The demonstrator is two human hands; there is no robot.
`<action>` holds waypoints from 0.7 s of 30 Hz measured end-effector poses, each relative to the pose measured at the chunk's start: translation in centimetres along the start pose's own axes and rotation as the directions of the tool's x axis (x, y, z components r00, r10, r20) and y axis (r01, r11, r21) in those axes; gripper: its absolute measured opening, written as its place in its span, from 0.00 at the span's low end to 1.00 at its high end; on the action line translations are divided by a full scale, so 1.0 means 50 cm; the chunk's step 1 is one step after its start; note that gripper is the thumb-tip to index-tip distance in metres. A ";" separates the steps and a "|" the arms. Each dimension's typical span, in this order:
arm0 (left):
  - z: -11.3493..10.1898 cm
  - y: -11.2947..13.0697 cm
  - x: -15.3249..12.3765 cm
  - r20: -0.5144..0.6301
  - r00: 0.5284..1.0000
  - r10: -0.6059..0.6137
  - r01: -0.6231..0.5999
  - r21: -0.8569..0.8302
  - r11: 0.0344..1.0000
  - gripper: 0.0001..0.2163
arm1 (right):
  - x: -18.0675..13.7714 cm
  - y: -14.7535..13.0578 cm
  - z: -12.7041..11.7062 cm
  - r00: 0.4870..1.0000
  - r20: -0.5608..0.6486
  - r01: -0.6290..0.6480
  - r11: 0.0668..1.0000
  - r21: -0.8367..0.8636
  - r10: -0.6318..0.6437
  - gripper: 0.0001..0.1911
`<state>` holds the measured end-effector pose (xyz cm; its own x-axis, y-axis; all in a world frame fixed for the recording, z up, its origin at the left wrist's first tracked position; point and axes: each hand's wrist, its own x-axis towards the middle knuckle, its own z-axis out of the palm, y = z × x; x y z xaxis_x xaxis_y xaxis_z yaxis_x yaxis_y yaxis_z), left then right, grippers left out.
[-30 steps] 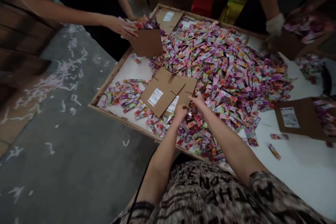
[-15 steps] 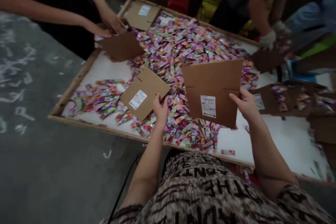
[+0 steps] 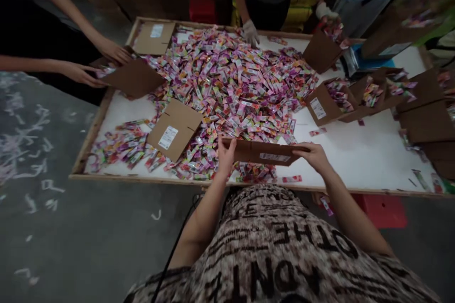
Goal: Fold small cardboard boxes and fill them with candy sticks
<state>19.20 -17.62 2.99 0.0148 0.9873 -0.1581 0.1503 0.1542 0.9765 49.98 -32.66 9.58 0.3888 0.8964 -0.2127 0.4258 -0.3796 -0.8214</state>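
Note:
Between my two hands a flattened cardboard box (image 3: 261, 151) is held by its ends, tipped so that I see it almost edge-on, its white label facing me. My left hand (image 3: 226, 154) grips its left end, thumb near the upper edge. At the other end my right hand (image 3: 313, 155) pinches the corner. Beneath and beyond it spreads a big heap of small colourful packets (image 3: 227, 85). To the left of my left hand, another flat cardboard box (image 3: 175, 129) with a white label lies on the packets.
A wooden-rimmed white table (image 3: 355, 161) carries everything. A co-worker's hands (image 3: 106, 59) at left hold a box; gloved hands (image 3: 250, 33) work across. Filled boxes (image 3: 329, 104) stand at right. A red stool (image 3: 382, 210) sits below the front edge.
My left hand has moved from beside the lying flat box to the held box's left end. The held box has tipped from upright to nearly edge-on. The view has turned.

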 end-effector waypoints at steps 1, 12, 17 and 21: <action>0.010 -0.011 -0.021 -0.062 0.998 -0.021 0.023 0.020 1.000 0.21 | -0.012 0.023 0.015 1.000 -0.020 -0.012 0.994 0.106 0.014 0.18; 0.057 -0.006 -0.158 0.601 0.788 0.132 -0.220 0.074 0.973 0.41 | -0.057 0.124 0.048 0.853 -0.193 -0.294 0.751 0.591 0.485 0.22; 0.105 -0.073 -0.179 0.456 0.882 0.118 -0.206 0.148 0.967 0.37 | -0.040 0.178 0.014 0.819 0.326 -0.574 0.683 0.451 0.473 0.28; 0.124 -0.117 -0.192 0.407 0.896 0.176 -0.250 0.137 0.958 0.22 | -0.031 0.209 0.061 0.846 0.247 -0.526 0.817 0.238 0.473 0.42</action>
<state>24.30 -28.22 -2.11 0.4419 0.8966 -0.0291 0.2754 -0.1047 0.9556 51.31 -37.29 -0.29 0.3287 0.6355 -0.6987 -0.0508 -0.7268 -0.6849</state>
